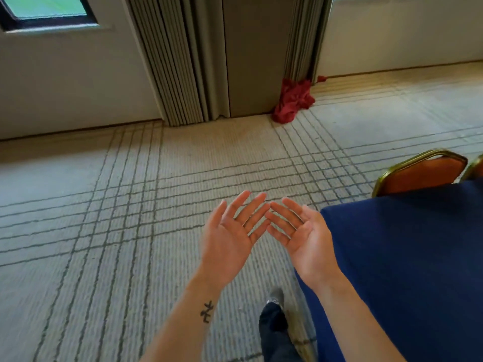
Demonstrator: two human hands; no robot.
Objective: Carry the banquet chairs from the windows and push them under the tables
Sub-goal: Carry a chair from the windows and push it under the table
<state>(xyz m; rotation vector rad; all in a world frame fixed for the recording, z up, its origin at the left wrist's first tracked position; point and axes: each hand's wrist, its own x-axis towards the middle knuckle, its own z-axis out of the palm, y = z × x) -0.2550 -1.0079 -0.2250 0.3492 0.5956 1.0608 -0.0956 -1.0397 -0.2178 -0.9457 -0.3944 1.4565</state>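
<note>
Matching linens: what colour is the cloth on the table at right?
Plain navy blue; the fabric tablecloth shows best in the head view.

Grid-lined carpet (pixel 104 205) meets pleated curtains (pixel 172 61) (red cloth (pixel 292 100) bunched at their foot).

1st chair (pixel 423 173) mostly hidden behind desk (pixel 418 257); only backrest top shows. 2nd chair (pixel 477 168) cut by right edge, just a sliver. Desk runs off right & bottom edges. Window (pixel 47 6) cut at top-left corner. Shoe (pixel 275 296) blurred, leg cut at bottom.
</note>
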